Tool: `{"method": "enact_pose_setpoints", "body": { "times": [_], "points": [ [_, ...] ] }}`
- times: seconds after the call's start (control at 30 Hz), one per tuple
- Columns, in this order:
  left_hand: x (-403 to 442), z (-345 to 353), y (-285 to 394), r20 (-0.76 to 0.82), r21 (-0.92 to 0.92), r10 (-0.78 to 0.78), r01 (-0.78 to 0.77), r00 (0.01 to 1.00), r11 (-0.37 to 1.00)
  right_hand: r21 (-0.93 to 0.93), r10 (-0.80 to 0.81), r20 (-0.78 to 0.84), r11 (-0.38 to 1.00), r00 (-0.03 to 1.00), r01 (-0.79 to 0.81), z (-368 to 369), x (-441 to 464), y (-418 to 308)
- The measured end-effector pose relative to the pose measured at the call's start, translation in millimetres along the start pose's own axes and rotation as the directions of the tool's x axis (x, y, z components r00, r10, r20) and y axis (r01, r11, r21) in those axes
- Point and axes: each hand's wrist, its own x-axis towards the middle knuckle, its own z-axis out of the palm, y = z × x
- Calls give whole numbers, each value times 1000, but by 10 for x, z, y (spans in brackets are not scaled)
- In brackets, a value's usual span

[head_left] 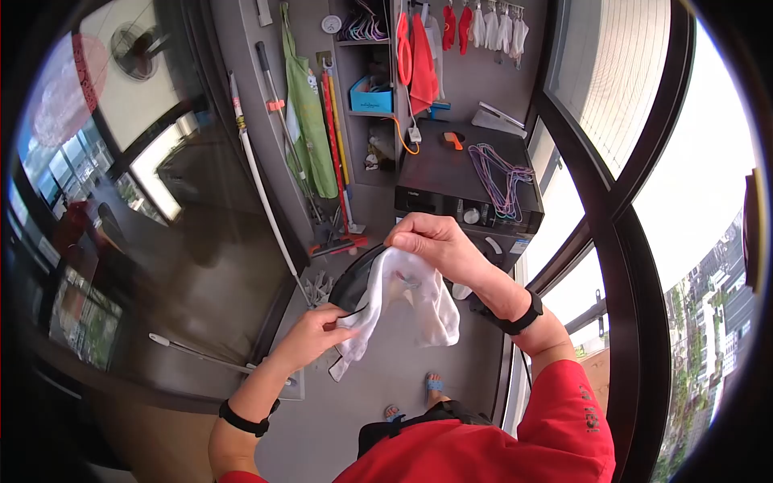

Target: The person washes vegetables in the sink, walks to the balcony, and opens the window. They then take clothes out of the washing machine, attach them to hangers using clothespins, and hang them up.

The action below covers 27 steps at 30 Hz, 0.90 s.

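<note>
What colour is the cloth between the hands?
The cloth is mostly white; the head view shows it.

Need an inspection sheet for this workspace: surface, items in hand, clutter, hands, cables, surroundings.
Surface: black box-shaped machine, top partly covered.
Job's things: limp white fabric piece, held in midair.
Clutter: thin pink-and-purple hangers piled on the machine.
Hands: bare left hand pinches the fabric's side; bare right hand pinches its upper edge.
Cables: slim orange cable hanging near the machine.
Surroundings: long green fabric garment hanging; tall dark-framed window at right.
</note>
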Motion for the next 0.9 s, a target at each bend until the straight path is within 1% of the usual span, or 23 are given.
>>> {"method": "enact_pose_setpoints", "body": {
  "times": [0.1, 0.2, 0.27, 0.3, 0.33, 0.37, 0.4, 0.43, 0.47, 0.5, 0.57, 0.6, 0.63, 0.7, 0.73, 0.8, 0.83, 0.87, 0.9],
  "points": [
    [-5, -10, -149, -257, 14, -68, 74, 964, 997, -64, -40, 31, 997, 999, 42, -7, 19, 209],
    [-27, 167, 63, -291, -182, 29, -85, 956, 980, -173, -75, 52, 982, 996, 83, -46, 9, 351],
    [-1, 294, 179, -276, -54, 57, -74, 959, 996, -233, -104, 82, 965, 991, 121, -125, 20, 377],
    [22, 329, 271, -270, 10, 71, -71, 960, 997, -214, -145, 100, 963, 984, 164, -170, 34, 450],
    [8, 255, 438, -165, 117, -138, 158, 977, 980, -206, -165, 150, 959, 975, 194, -220, 42, 489],
    [10, 194, 501, -229, 100, -98, 123, 969, 987, -197, -186, 201, 954, 962, 225, -302, 55, 515],
    [14, 138, 525, -289, 86, -59, 87, 955, 992, -250, -160, 278, 940, 947, 232, -408, 41, 466],
    [39, 96, 578, -347, 72, -23, 52, 937, 996, -242, -220, 293, 924, 931, 294, -468, 33, 589],
    [80, 71, 682, -380, 224, 171, -89, 909, 970, -247, -179, 365, 928, 913, 280, -513, 15, 685],
    [122, 54, 785, -382, 373, 363, -217, 850, 902, -252, -137, 437, 930, 889, 267, -557, -14, 789],
    [138, 16, 898, -434, 313, 336, -210, 836, 926, -476, 39, 574, 828, 818, 295, -619, -122, 1177],
    [136, -1, 934, -459, 284, 320, -204, 829, 937, -435, 75, 566, 873, 821, 220, -682, -166, 1315],
    [138, -13, 975, -487, 313, 311, -170, 816, 935, -391, 28, 468, 903, 883, 179, -751, -219, 1392],
    [177, -7, 1002, -552, 362, 298, -99, 779, 927, -289, -47, 258, 949, 965, 123, -959, -282, 1493],
    [237, 32, 942, -597, 442, 337, -51, 728, 895, -187, -80, 159, 976, 984, 110, -1058, -288, 1328],
    [344, 123, 733, -656, 584, 428, 60, 622, 809, 8, -64, -43, 998, 997, 65, -1138, -308, 1320],
    [365, 224, 594, -455, 575, 255, 63, 853, 816, 111, -38, -140, 992, 989, 54, -1153, -327, 1344],
    [357, 338, 442, -199, 565, 53, 70, 979, 822, -22, 123, -47, 992, 991, -124, -1183, -303, 1428],
    [333, 352, 300, -298, 382, -143, 255, 944, 888, -338, 161, 101, 934, 982, -119, -1224, -302, 1820]
  ]
}}
